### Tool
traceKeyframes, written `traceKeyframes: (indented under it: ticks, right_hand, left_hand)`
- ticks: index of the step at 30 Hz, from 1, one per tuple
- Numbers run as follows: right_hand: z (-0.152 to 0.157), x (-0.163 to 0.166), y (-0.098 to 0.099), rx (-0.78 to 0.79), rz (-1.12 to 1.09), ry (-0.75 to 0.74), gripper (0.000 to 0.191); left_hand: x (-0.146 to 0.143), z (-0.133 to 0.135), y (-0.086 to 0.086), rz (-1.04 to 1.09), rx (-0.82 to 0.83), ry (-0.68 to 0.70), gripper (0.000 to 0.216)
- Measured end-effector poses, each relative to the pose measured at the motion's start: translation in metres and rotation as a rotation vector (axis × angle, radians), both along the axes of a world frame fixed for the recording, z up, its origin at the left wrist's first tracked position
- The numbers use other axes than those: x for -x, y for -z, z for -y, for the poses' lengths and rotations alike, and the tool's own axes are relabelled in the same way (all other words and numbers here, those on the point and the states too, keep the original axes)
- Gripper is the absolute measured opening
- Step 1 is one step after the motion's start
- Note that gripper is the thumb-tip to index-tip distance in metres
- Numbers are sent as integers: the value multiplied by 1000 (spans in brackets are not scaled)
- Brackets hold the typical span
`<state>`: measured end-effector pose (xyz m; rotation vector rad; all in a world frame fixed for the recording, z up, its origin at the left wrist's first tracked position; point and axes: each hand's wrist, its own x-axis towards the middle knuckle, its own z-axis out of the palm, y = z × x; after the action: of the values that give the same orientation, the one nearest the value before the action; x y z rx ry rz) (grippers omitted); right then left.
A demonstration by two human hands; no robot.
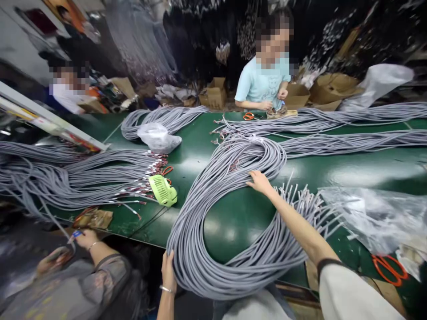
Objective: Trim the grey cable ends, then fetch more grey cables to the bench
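Note:
A large loop of grey cables (190, 222) lies on the green table, its lower part hanging over the front edge. My left hand (168, 270) is closed around the loop's outer left side, with some fingers hidden behind the cables. Across the loop reaches my right arm. My right hand (260, 181) touches the upper strands at the inner edge, fingers stretched out and slightly apart. Loose cut cable ends (308, 202) fan out beneath and beyond my right forearm. A white tie or label (256, 138) shows at the top of the coil.
More grey cables (110, 175) lie left, by a green fan (163, 190). Cable runs (350, 144) stretch right. Plastic bags (376, 218) and orange-handled scissors (389, 269) sit at right. A co-worker (263, 84) stands opposite; another person's hands (85, 240) handle cable at lower left.

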<state>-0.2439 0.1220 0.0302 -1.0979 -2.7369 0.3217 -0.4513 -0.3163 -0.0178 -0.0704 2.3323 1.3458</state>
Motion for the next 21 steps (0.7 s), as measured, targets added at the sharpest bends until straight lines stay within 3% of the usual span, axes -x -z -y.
traceKeyframes:
  ticks: [3, 6, 9, 11, 12, 15, 18, 21]
  right_hand:
    - [-43, 31, 0, -11, 59, 23, 31]
    - [-62, 43, 2, -43, 91, 67, 40]
    - [-71, 39, 8, -39, 151, 115, 49]
    - [-76, 32, 11, -13, 208, 98, 49]
    - [-78, 28, 12, -2, 233, 78, 47]
    - [-77, 13, 11, 0, 275, 15, 41]
    - [-70, -10, 7, -19, 289, -49, 41]
    - [-66, -35, 5, -13, 297, -105, 41]
  left_hand:
    - [-6, 6, 1, -3, 112, -22, 44]
    - [-16, 7, -8, 0, 259, -71, 43]
    - [-38, -17, -32, -314, 421, -71, 38]
    - [-56, -56, -47, -674, 355, 94, 28]
    - [-64, -83, -52, -750, 242, 292, 24]
    - [-75, -178, -55, -720, 101, 601, 21]
    - [-61, -271, -46, -679, 10, 949, 32]
    - [-28, -326, -34, -624, 64, 1047, 35]
